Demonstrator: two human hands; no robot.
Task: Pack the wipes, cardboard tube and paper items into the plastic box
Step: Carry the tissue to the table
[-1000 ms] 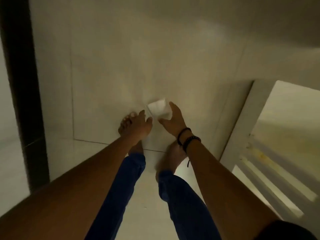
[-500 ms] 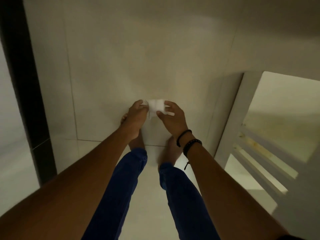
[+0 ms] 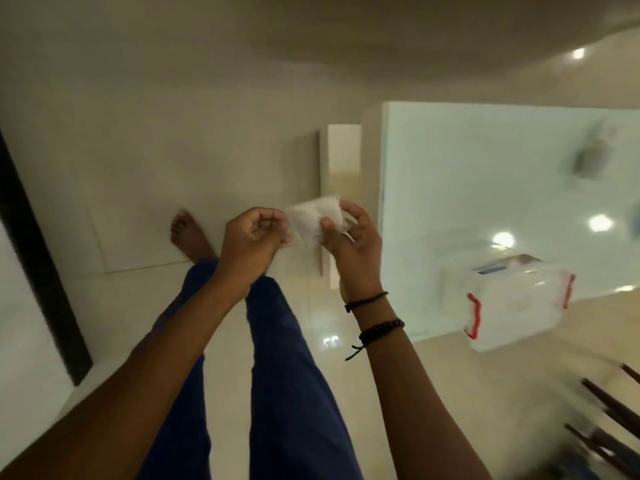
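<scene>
Since the earlier frame we've straightened up, left hand (image 3: 252,237) and right hand (image 3: 349,233) fingertips pinching the paper sheet (image 3: 311,218) taut between them, probably to fold it for the plastic box (image 3: 512,303).

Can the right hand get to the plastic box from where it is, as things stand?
Probably yes. The plastic box sits on the glass table to the right of the right hand, nothing between them. But that hand and the left hand both grip the paper item.

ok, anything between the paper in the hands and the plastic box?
Nothing visible. Both hands, left and right, hold the paper up over the floor, and the plastic box sits on the glass table to the right with open air between. Blur hides whether its lid is on.
</scene>
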